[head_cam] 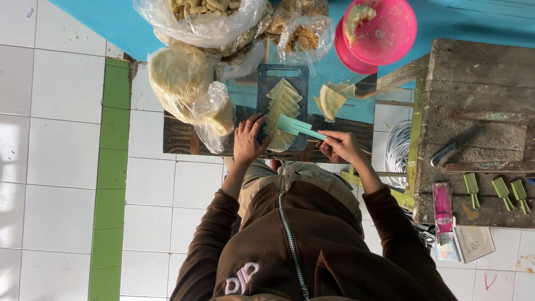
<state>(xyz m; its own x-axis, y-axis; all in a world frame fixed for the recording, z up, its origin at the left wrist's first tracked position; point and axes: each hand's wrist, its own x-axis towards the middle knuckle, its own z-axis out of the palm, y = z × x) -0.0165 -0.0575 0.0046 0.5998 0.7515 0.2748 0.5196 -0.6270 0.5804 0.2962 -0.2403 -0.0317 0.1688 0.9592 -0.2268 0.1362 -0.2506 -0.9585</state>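
White tiled floor, crowded cutting board (267, 78): right hand (340, 146) grip clenched on green tongs (298, 127), left hand (248, 139) released.

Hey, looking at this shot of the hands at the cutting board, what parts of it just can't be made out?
Head view only:
- Right hand: its grip on the pale green tool is curled away; the tool's kind is unclear.
- Left hand: rests at the dark cutting board, covering the lowest yellow dough pieces.
- Clear bags: contents blurred by crinkled plastic and cut off by the top edge.
- Pink bowls: cut off at the top.
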